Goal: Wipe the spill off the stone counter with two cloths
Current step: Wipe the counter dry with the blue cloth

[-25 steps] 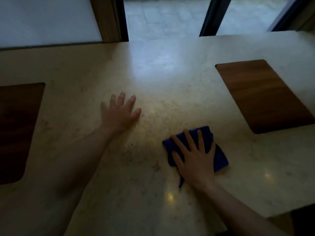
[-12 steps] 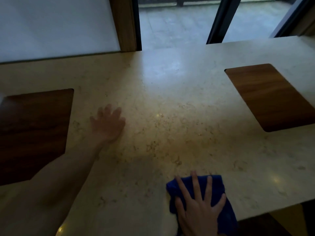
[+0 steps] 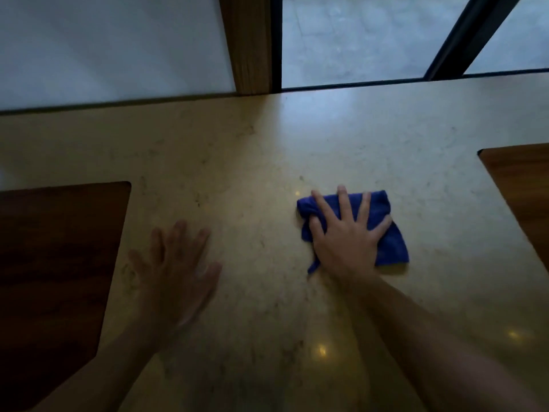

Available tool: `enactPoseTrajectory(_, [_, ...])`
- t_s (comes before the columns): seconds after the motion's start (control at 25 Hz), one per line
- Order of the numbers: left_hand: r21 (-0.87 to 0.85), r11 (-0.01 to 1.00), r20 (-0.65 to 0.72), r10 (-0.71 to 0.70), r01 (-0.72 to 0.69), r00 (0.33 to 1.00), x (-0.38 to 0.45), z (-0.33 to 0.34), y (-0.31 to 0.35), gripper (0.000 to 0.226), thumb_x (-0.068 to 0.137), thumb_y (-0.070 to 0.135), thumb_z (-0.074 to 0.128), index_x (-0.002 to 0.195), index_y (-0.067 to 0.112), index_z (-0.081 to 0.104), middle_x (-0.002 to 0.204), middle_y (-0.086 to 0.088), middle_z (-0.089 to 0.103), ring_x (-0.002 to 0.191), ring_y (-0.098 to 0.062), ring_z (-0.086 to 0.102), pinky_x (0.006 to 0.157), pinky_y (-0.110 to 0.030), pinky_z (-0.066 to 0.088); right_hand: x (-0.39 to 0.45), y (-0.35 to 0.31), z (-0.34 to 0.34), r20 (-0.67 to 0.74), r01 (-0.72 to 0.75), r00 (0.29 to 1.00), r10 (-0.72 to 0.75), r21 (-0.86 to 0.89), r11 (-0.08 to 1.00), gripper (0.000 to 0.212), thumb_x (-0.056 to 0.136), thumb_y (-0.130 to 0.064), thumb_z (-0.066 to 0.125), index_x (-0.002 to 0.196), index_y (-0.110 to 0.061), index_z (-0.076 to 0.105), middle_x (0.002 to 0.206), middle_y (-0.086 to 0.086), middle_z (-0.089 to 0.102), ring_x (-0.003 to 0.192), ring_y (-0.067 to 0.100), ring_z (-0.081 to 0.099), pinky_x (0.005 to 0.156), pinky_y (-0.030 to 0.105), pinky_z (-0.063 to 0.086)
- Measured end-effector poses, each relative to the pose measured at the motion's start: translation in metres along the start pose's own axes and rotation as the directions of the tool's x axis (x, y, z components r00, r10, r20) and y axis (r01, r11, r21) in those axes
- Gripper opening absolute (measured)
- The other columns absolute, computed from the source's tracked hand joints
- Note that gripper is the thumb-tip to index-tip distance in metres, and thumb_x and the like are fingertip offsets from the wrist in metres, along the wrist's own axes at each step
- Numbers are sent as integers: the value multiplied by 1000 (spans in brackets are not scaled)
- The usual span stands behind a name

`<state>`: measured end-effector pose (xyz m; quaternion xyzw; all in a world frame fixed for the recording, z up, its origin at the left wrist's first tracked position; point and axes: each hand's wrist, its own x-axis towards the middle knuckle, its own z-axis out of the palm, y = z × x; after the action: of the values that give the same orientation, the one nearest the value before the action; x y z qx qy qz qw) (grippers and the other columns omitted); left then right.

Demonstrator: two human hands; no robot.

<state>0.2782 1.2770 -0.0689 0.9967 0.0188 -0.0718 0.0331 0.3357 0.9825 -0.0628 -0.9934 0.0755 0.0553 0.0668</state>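
At the far left a dark wood inset [image 3: 53, 263] sits in the stone bench [image 3: 237, 162]. Beside it the left hand [image 3: 175, 272] lies flat on the stone, fingers spread and straight; it is blurred and holds nothing. Further right, the right hand [image 3: 347, 233] presses flat on a folded blue cloth [image 3: 389, 245], fingers straight and spread over it, not curled around it. A second wood inset [image 3: 517, 171] shows at the right edge.

I judge the wiping step is in hand with one cloth only; a second cloth is not visible. No spill can be made out. The next move probably calls for steady downward pressure while sliding. No brand, label or writing can be read.
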Motion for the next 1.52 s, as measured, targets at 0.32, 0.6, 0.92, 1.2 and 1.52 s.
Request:
enactPoseTrajectory(0.32, [85, 996, -16, 3, -1, 1000, 3, 1, -2, 71, 87, 74, 22, 147, 39, 33, 160, -8, 28, 142, -49, 25, 100, -80, 23, 267, -57, -24, -12, -97, 995, 98, 38, 995, 56, 96, -60, 14, 152, -52, 9, 167, -2, 1, 150, 41, -10, 105, 80, -6])
enactPoseTrajectory(0.6, [88, 996, -9, 22, -21, 1000, -3, 1, -4, 77, 81, 70, 39, 151, 44, 23, 164, -5, 19, 148, -45, 14, 107, -77, 15, 307, -72, -29, -41, 5, 999, -3, 41, 999, 57, 94, -58, 14, 150, -46, 23, 166, 3, 13, 150, 43, -3, 105, 80, -6])
enactPoseTrajectory(0.92, [44, 999, 10, 30, -30, 1000, -5, -2, -1, 73, 85, 72, 26, 152, 45, 17, 166, -2, 10, 150, -41, 2, 110, -75, 6, 183, -63, -18, 3, 185, 983, -185, -14, 983, 56, 96, -62, 14, 151, -54, 5, 167, -4, -1, 151, 37, -10, 108, 77, -6])
enactPoseTrajectory(1.2, [-66, 998, 9, 1, 0, 1000, -6, -5, 2, 73, 82, 74, 16, 151, 49, 12, 166, 1, 3, 150, -39, -4, 112, -73, -3, -76, -29, 13, -52, 179, 982, -179, -7, 984, 55, 98, -62, 15, 151, -54, 7, 167, -8, 7, 153, 31, -2, 113, 72, 2])
enactPoseTrajectory(1.52, [26, 983, 25, 180, -181, 983, -62, -21, -43, 60, 95, 60, 31, 150, 37, 24, 164, -3, 16, 148, -33, 17, 115, -61, 16, -386, 13, 47, 23, -54, 998, 55, -39, 998, 57, 96, -62, 23, 151, -50, 23, 161, -5, 29, 147, 32, 22, 105, 73, 19])
